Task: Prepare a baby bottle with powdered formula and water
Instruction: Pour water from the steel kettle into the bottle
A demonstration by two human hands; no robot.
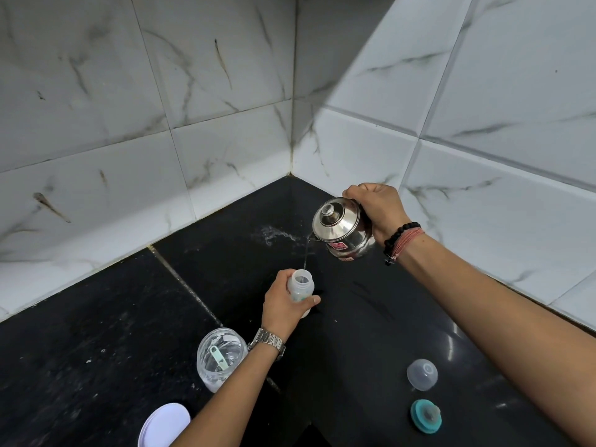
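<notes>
1. Pouring is what you are doing now: a thin stream of water is falling from the steel kettle (342,232) into the open neck of the baby bottle (301,288), which is standing on the black counter (113,317) in front of the tiled corner.
2. Your left hand (283,309) is wrapping the bottle's body, fingers closed around it below the neck; that is the place to hold, since an almost empty plastic bottle is probably light and tips easily.
3. Your right hand (377,208) is clenching the kettle's handle and tilting the spout down; the polished metal likely slips when wet, and its weight shifts as it empties.
4. Just beside your left wrist the open formula jar (219,359) is standing with a scoop (217,358) inside, its white lid (164,425) lying nearer you.
5. Well apart on the right, the clear cap (422,375) and the teal nipple ring (425,416) are waiting.
</notes>
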